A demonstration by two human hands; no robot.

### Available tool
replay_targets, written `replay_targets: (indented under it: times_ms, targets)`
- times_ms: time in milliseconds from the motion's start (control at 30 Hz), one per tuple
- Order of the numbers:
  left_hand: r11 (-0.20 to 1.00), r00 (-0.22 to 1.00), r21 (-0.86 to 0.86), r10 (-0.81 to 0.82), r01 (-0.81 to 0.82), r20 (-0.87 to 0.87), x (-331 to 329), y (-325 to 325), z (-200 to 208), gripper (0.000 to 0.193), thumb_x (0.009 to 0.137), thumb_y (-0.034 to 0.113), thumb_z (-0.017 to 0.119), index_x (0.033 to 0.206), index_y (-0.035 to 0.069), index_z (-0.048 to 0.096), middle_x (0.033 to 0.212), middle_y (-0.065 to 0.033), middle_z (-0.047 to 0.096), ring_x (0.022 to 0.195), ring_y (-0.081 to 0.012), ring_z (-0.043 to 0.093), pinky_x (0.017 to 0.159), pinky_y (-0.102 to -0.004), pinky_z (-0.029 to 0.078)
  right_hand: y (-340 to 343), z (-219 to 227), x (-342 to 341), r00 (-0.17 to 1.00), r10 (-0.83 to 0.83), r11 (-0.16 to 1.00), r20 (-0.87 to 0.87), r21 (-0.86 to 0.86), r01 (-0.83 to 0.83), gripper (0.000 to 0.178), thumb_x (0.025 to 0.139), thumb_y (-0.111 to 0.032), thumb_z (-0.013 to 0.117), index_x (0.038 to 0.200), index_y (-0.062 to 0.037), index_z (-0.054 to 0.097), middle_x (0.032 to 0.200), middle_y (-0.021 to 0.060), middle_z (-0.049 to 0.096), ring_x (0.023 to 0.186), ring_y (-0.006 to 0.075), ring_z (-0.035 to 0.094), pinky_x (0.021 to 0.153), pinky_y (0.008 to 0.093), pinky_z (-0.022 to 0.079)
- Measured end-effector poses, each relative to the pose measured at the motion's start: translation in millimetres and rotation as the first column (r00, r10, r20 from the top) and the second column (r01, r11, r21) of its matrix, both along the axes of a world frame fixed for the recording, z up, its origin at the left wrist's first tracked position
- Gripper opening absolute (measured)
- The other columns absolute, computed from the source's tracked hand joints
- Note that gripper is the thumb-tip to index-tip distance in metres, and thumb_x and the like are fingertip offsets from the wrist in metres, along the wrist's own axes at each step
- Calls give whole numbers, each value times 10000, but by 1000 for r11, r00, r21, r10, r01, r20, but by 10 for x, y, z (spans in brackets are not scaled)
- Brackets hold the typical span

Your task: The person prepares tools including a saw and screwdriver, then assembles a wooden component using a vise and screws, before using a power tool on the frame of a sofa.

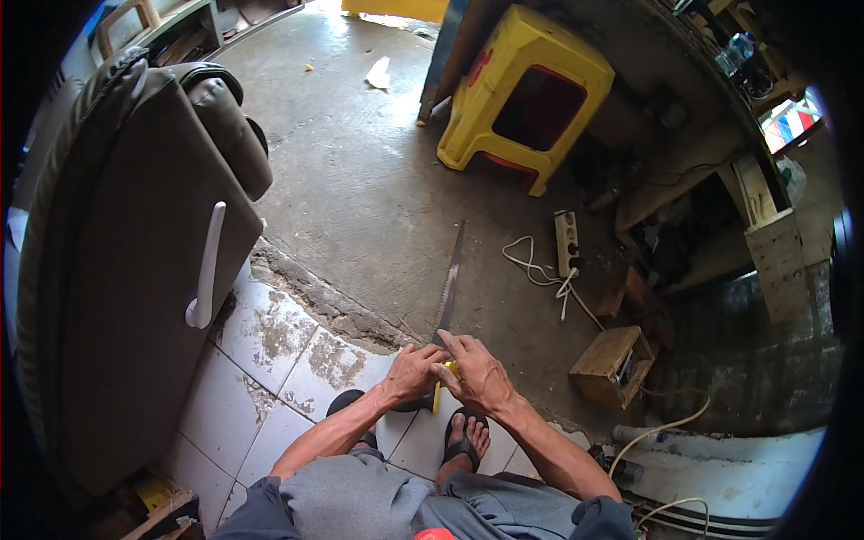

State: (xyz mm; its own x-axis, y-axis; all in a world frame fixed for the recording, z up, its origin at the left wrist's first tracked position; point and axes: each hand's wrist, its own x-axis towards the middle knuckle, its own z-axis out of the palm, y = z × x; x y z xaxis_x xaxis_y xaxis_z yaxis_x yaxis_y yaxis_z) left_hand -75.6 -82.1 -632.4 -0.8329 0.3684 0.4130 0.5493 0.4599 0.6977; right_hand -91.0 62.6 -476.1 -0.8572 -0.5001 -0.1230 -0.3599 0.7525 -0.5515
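A hand saw [450, 286] with a narrow, toothed, tapering blade points away from me over the concrete floor. Its black and yellow handle [436, 400] shows partly below my hands. My left hand [414, 371] is closed at the base of the blade, where the handle begins. From the other side, my right hand [481, 378] grips the same spot, its fingers bent over the saw and its thumb close to my left fingers. The joint between blade and handle is mostly hidden by both hands. My sandalled feet [463, 439] are just below the saw.
A dark padded seat with a white lever [209, 265] rises at the left. Ahead on the right are a yellow plastic stool [531, 94], a power strip [566, 243] with a white cord and a small wooden box [612, 367]. A broken step edge [315, 301] separates tiles from concrete.
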Motion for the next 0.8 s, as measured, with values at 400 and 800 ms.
replay_targets:
  times_ms: [400, 800]
  targets:
    - [984, 990, -146, -89, 105, 109, -19, -39, -61, 142, 862, 266, 621, 917, 135, 630, 918, -25, 612, 874, -207, 598, 728, -395, 396, -4, 6, 29, 999, 4, 1000, 35, 14, -5, 580, 920, -266, 654, 1393, -15, 434, 1177, 237, 575, 1113, 398, 573, 944, 445, 495]
    - [982, 986, -170, -52, 79, 158, 4, -15, -139, 119, 876, 235, 604, 894, 123, 643, 939, -35, 620, 855, -221, 603, 739, -398, 386, 7, -14, 19, 1000, 17, 1000, 16, 3, -17, 582, 928, -299, 642, 1390, -3, 446, 1176, 246, 579, 1109, 404, 568, 944, 448, 486]
